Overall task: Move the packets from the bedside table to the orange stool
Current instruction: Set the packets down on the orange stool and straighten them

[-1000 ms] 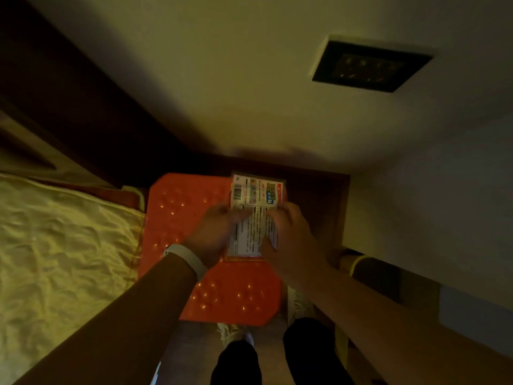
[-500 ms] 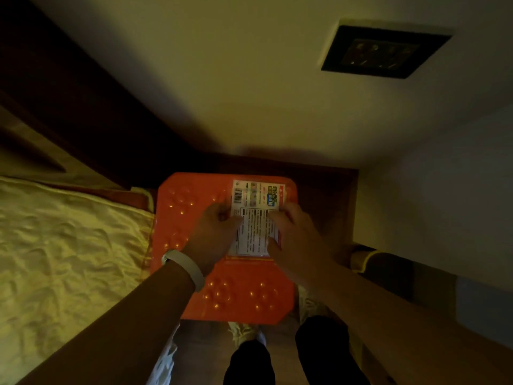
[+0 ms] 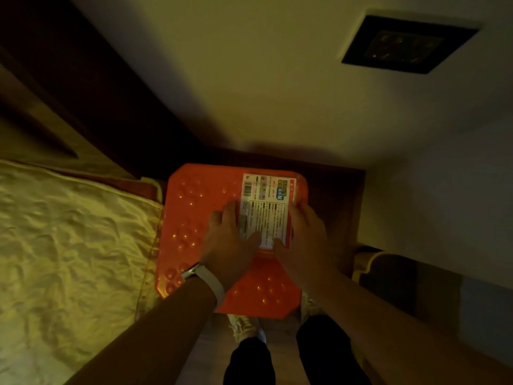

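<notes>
The packets (image 3: 266, 209) lie flat on the stool (image 3: 194, 218), toward its far right corner. The left hand (image 3: 230, 243) and right hand (image 3: 305, 240) flank them, fingers pressed together against their side edges, thumbs on top. Best to square the edges, keep everything clear of the stool's rim, then let go gently. One stool shows; the number of packets cannot be told.

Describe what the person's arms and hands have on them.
Both forearms are bare, with no sleeves in view. The left hand has a pale, whitish band with a small metal fitting around its wrist. The right hand shows no glove or band; rings cannot be made out in the dim light.
</notes>
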`<action>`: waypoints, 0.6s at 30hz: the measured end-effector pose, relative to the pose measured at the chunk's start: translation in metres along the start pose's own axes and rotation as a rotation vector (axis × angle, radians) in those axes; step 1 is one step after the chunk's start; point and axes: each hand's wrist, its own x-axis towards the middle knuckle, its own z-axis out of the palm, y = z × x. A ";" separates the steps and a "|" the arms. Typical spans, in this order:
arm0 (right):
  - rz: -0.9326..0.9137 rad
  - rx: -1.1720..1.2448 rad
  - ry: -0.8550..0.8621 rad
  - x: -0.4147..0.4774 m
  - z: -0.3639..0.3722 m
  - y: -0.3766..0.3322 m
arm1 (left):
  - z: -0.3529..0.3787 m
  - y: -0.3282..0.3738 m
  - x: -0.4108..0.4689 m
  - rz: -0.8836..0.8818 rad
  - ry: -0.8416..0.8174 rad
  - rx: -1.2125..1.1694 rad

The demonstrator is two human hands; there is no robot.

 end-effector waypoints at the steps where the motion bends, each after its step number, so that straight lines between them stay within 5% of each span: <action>1: 0.001 -0.010 0.000 0.001 0.000 -0.001 | 0.001 0.002 0.003 0.004 0.009 0.009; 18: -0.010 0.032 0.022 0.011 -0.003 -0.009 | 0.017 0.013 0.022 0.057 0.124 -0.007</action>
